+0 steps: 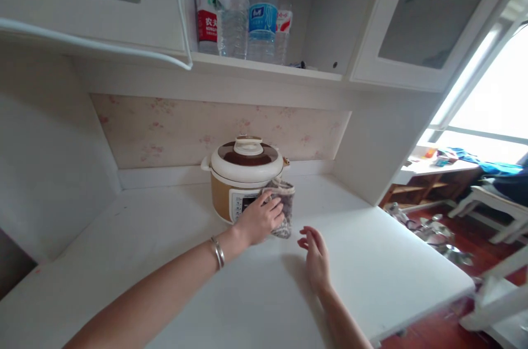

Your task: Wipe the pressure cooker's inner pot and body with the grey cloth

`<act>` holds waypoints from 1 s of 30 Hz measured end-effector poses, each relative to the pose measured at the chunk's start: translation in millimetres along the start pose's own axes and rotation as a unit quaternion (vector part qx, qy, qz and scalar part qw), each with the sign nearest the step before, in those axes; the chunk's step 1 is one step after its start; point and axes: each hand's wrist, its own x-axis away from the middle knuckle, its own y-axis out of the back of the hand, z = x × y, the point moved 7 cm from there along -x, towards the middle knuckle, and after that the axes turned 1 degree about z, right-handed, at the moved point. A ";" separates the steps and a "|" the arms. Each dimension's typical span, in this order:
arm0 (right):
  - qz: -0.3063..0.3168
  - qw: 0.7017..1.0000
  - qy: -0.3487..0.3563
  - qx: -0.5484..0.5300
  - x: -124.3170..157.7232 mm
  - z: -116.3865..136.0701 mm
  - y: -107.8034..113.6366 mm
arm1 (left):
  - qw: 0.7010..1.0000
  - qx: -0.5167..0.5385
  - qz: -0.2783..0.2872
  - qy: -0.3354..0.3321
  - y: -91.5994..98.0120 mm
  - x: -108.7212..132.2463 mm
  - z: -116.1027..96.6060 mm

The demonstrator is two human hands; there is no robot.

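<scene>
An electric pressure cooker [220, 195] with a tan body, cream rim and brown lid stands near the back of the white counter [165, 294]. My left hand [260, 218], a silver bangle [218, 252] at its wrist, presses a grey-brown patterned cloth [287, 208] against the front right of the cooker. The fingers curl over the cloth, and together they cover part of the control panel [238, 206]. To the right, above the counter, is my right hand [317, 258]. Its fingers are loosely bent and apart, with nothing in them.
Overhead, a cabinet shelf [264, 67] holds several plastic bottles [263, 18]. A white cable [124, 49] hangs in front of the cabinet at left. Beyond the counter's right edge are a white stool [487, 208], a desk [437, 173] and a window [490, 96].
</scene>
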 end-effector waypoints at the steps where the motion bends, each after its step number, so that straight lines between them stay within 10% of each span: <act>1: 0.021 1.000 -0.009 0.002 4.2 0.0 -2.0 | 1.000 -0.016 0.014 -0.015 -13.5 3.4 -11.3; 5: 0.096 0.995 -0.026 0.024 6.4 5.2 -19.0 | 0.997 -0.065 0.035 -0.015 -38.3 0.3 -29.2; 15: 0.060 0.996 -0.060 0.019 0.8 8.8 -13.6 | 0.992 -0.085 -0.010 0.093 4.4 -81.8 27.5; 21: 0.021 0.998 -0.064 -0.013 0.1 3.3 -4.7 | 0.993 -0.011 0.111 0.034 -53.7 -42.9 -21.6; 30: -0.037 0.986 0.057 0.154 -3.0 20.3 5.0 | 0.957 0.262 0.082 0.093 -65.9 -12.4 -46.3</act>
